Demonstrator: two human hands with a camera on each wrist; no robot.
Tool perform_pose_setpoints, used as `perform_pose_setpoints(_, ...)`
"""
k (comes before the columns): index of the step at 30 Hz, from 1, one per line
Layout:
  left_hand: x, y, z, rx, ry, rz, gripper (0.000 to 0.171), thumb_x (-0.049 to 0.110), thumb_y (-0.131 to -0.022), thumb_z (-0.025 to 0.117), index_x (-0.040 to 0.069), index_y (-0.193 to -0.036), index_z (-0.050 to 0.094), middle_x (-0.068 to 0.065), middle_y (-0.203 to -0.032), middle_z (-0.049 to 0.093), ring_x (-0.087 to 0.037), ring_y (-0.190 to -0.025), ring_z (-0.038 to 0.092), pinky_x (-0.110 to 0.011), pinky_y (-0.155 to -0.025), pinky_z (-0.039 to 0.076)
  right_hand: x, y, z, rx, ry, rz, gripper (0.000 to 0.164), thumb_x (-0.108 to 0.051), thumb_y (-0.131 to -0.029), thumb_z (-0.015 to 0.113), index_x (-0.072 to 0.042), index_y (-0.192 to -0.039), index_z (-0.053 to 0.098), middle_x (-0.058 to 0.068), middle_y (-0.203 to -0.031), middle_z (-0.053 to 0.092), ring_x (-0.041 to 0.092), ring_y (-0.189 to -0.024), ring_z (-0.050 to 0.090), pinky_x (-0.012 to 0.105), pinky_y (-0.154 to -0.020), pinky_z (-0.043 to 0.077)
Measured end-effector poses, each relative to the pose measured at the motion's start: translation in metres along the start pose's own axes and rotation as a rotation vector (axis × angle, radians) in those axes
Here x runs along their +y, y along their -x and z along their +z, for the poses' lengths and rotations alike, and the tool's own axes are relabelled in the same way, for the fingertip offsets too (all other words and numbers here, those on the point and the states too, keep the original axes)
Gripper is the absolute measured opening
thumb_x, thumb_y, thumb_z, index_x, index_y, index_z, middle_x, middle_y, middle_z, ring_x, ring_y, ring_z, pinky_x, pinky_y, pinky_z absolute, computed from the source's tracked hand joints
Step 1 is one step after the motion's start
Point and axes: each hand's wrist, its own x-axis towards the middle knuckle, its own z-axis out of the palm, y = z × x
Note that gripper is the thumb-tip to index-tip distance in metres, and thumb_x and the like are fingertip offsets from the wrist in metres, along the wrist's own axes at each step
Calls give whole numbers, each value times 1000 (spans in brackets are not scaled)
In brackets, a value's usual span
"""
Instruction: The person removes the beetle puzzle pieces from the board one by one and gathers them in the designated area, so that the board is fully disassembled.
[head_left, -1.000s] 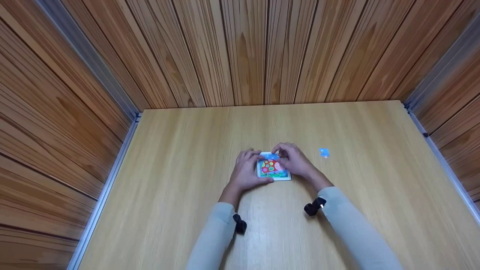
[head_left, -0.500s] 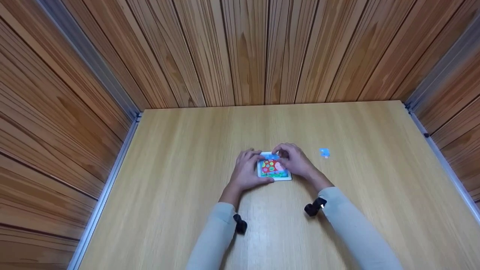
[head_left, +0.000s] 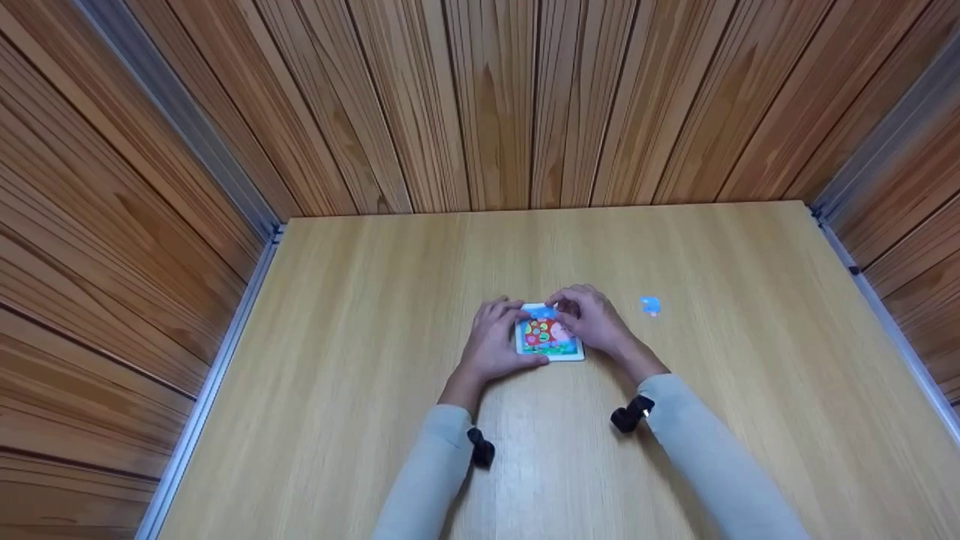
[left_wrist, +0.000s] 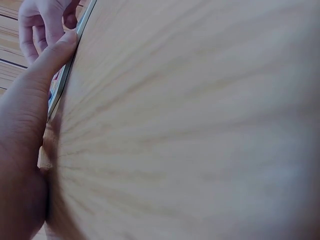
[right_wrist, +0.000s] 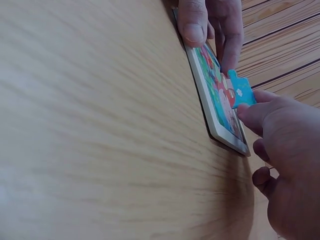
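Smooth, pale tabletop of streaky wood grain (head_left: pixel 375 300) spreads beneath my fingers, and beyond them rises a wall of brown, dark-grained wooden planks (head_left: pixel 495 105). Between my two hands lies a flat, rectangular picture puzzle with a pale, round-cornered frame (right_wrist: pixel 204 95), printed in glossy red, green, pink and blue. My left hand (head_left: pixel 495 341) grips it from the left, thumb on the near rim and fingers spread over the far side. My right hand (head_left: pixel 592 319) pinches a thin, bright blue, knobbed jigsaw piece with a white cloud (right_wrist: pixel 243 90) between thumb and forefinger, tilted up over the picture (whether its lower edge touches, I can't tell). The other fingers curl in behind. Well off to the right of those fingers, a loose light-blue jigsaw piece (head_left: pixel 650 305) lies flat.
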Motion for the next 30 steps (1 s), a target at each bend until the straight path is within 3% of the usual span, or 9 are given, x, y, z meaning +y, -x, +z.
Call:
perform_pose_setpoints(11,1,0,-1,-13,2,-21,93,64,-81,95,19,-156,62,-7,-174,53,-35,-170,35,-60,-144,22,0,2,0,9,52,27,25,-8,-107,74,-9,-132,80,14,-122,77,29,-113,63,34,-91,46)
perform_pose_setpoints(21,0,2,-2,-13,-17,62,55,60,-87,92,29,-131,80,-11,-173,53,-41,-169,34,-66,-142,18,2,1,-1,-9,77,28,29,-8,-105,76,-9,-134,81,13,-120,77,30,-113,62,39,-95,47)
perform_pose_setpoints(30,-1,1,-1,-14,-24,73,53,61,-86,92,30,-128,83,-11,-172,53,-41,-169,34,-66,-142,18,2,1,-1,10,107,-7,28,-8,-103,77,-8,-131,83,14,-116,79,29,-109,62,37,-91,46)
